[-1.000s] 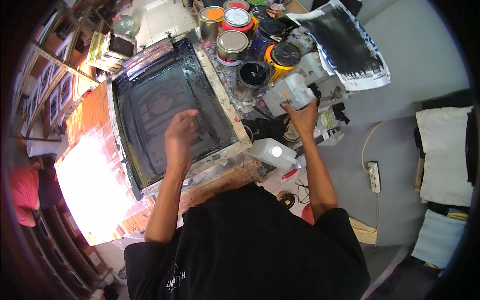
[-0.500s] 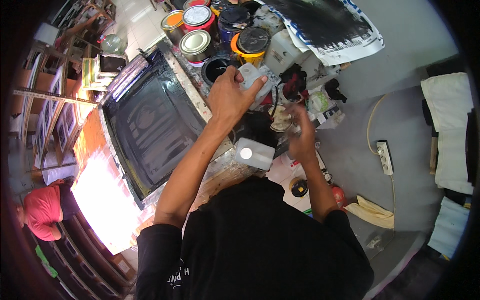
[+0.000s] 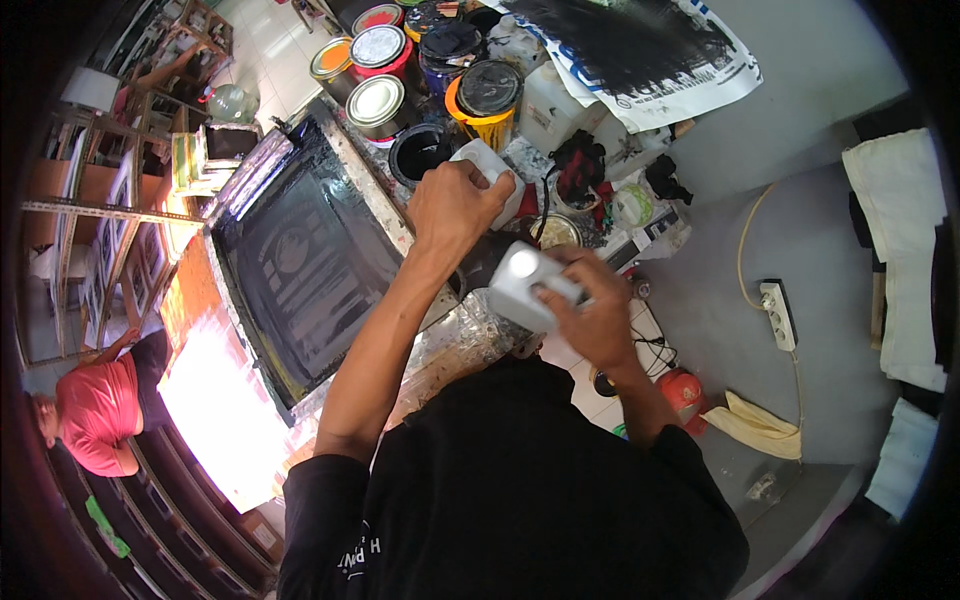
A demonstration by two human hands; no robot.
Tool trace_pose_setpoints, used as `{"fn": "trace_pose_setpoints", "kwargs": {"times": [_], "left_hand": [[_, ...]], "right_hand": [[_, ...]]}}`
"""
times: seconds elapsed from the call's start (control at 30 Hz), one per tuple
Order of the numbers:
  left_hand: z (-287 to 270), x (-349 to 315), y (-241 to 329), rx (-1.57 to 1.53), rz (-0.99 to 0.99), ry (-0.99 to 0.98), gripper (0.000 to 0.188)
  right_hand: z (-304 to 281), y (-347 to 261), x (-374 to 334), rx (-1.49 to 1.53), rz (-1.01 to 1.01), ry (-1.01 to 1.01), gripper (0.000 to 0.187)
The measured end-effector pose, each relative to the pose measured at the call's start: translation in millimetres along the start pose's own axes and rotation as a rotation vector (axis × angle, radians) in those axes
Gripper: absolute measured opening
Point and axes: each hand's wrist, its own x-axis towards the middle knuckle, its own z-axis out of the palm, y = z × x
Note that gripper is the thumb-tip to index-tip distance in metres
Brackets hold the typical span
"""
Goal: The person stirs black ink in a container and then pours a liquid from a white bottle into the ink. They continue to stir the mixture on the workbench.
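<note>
My left hand (image 3: 458, 208) is closed around a translucent white plastic container (image 3: 482, 158) beside an open black ink tub (image 3: 420, 152). A whitish plastic bottle with a round white cap (image 3: 520, 290) is gripped at its side by my right hand (image 3: 592, 312); it is tilted and slightly blurred. Just beyond the bottle is a round tin with a pale top (image 3: 556, 232). Left of my left forearm lies a screen-printing frame (image 3: 310, 250), its mesh coated dark with a faint design.
Several ink cans, such as a silver-lidded can (image 3: 376, 102) and a yellow tub (image 3: 486, 100), crowd the back. Dark-stained paper (image 3: 640, 50) lies behind them. A power strip (image 3: 775, 312) is on the right. A person in a red shirt (image 3: 100, 415) is at far left.
My right hand has come down from near the round tin and taken hold of the white-capped bottle, which is now tilted and shifted up and right. My left hand has shifted slightly.
</note>
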Motion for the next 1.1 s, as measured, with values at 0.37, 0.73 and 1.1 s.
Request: {"fn": "trace_pose_setpoints", "kwargs": {"times": [0.37, 0.73, 1.1], "left_hand": [[-69, -46, -6, -0.344, -0.078, -0.005, 0.031], [-112, -173, -13, -0.496, -0.144, -0.096, 0.019], [-101, -215, -24, -0.555, -0.173, -0.258, 0.018]], "right_hand": [[-44, 8, 106, 0.085, -0.059, 0.456, 0.020], [80, 73, 164, 0.034, -0.203, 0.450, 0.030], [66, 74, 96, -0.350, -0.416, 0.583, 0.053]]}}
